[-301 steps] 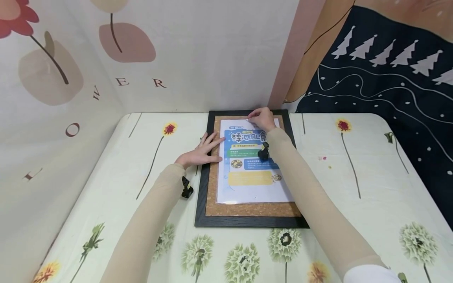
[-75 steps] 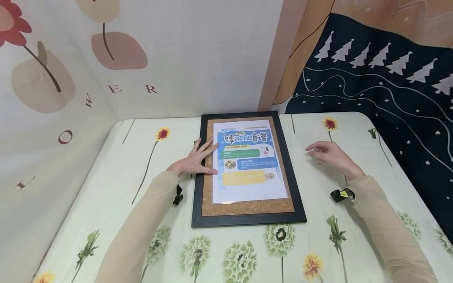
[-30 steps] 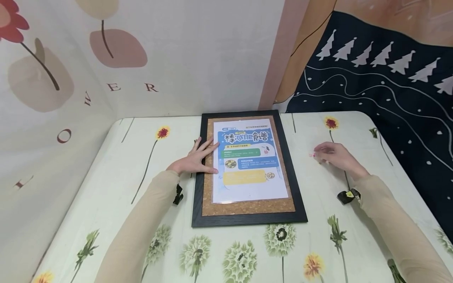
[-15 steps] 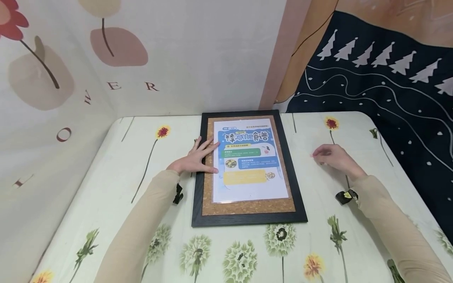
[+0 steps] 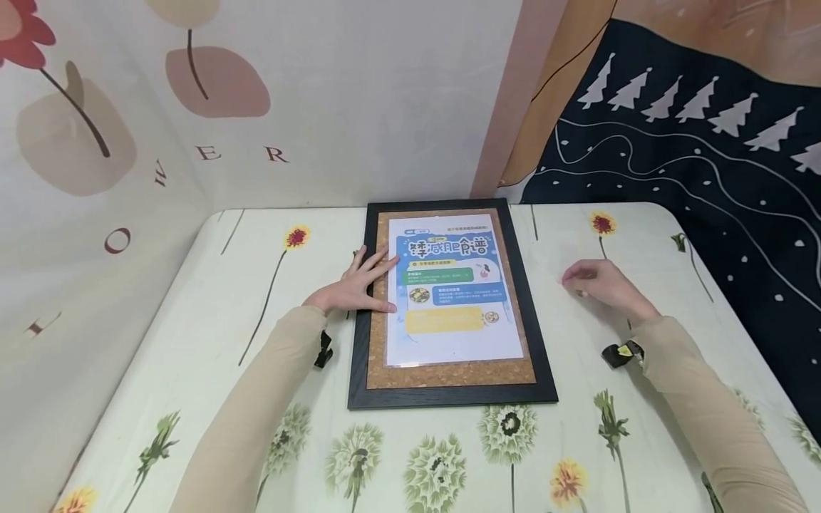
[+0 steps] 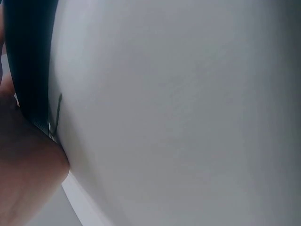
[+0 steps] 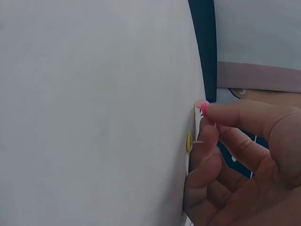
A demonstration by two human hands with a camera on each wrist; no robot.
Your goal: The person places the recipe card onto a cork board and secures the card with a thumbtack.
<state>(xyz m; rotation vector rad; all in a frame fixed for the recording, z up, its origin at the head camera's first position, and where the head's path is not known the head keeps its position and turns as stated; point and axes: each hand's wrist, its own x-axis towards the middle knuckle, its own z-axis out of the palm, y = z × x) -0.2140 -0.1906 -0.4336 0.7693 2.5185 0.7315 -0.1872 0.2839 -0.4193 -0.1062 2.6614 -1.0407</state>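
My left hand (image 5: pixel 351 292) lies with fingers spread across the left edge of a black-framed cork board (image 5: pixel 449 375), its fingertips on a printed poster (image 5: pixel 465 349). In the left wrist view, part of that hand (image 6: pixel 28 174) shows beside the dark frame edge (image 6: pixel 30 61). Right of the board, my right hand (image 5: pixel 606 285) is low over the tablecloth. Its thumb and fingertips pinch a pink thumbtack (image 7: pixel 204 109), mostly covered by the fingers. Close beside the curled fingers, a yellow thumbtack (image 7: pixel 189 142) lies on the cloth with its pin sticking up.
The flower-printed tablecloth (image 5: pixel 256 406) covers the table under the board. Behind stands a pale wall cloth (image 5: pixel 385 107), and a dark cloth with white trees (image 5: pixel 680 157) hangs at the right.
Ten seconds ago my right hand was at the poster's top right; now it is right of the board. In the last second it shifted slightly left. My left hand stays on the board.
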